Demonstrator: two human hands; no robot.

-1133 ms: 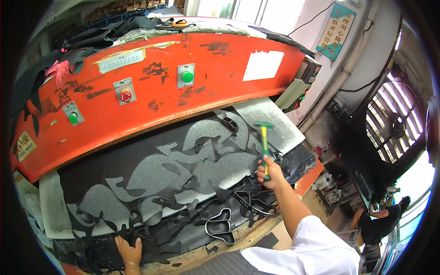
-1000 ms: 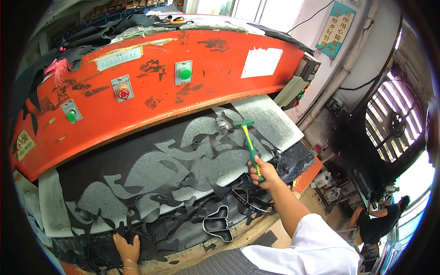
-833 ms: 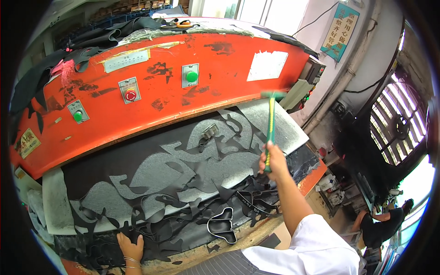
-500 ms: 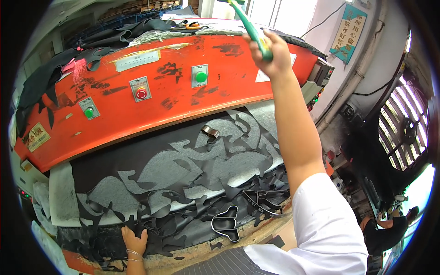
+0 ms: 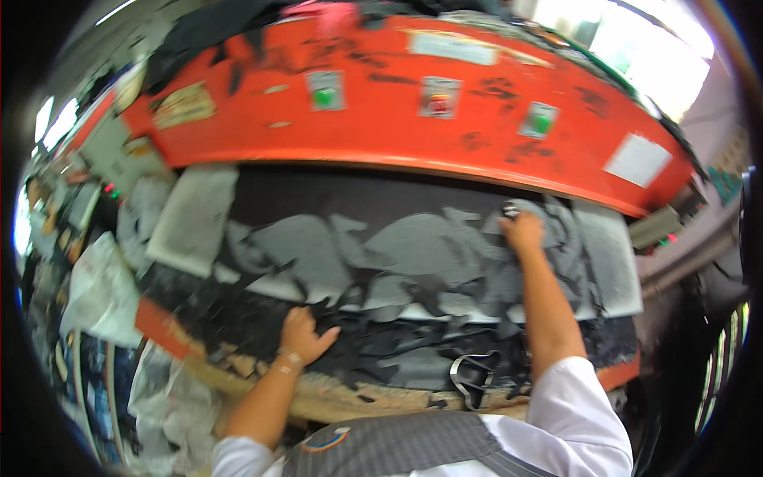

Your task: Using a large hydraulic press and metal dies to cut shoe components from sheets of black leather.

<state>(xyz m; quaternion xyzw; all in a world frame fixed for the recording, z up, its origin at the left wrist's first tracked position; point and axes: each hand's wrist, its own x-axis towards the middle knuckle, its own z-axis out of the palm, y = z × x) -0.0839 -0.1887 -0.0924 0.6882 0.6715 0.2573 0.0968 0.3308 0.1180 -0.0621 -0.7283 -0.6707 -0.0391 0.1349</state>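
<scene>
My right hand (image 5: pixel 524 232) is closed on a small metal cutting die (image 5: pixel 510 210), mostly hidden by the fingers, at the right part of a black sheet (image 5: pixel 334 187) with large cut-out gaps. The light grey board (image 5: pixel 195 226) beneath shows through those gaps. My left hand (image 5: pixel 304 338) lies over dark scraps (image 5: pixel 381 350) along the board's near edge, its thumb stretched away from the fingers. A larger, curved steel cutting die (image 5: pixel 474 381) rests close to the front edge, left of my right forearm. Motion blurs the picture somewhat.
The red press beam (image 5: pixel 381 135), with green and red buttons, spans the far side just above the board. Dark material lies on top of it. White plastic bags (image 5: pixel 103 290) hang at the left. A worn wooden edge (image 5: pixel 334 404) borders the front.
My right hand came down from above the beam, where it held a green-handled tool, and now grips the small die. The tool has left the hand. The view has swung left.
</scene>
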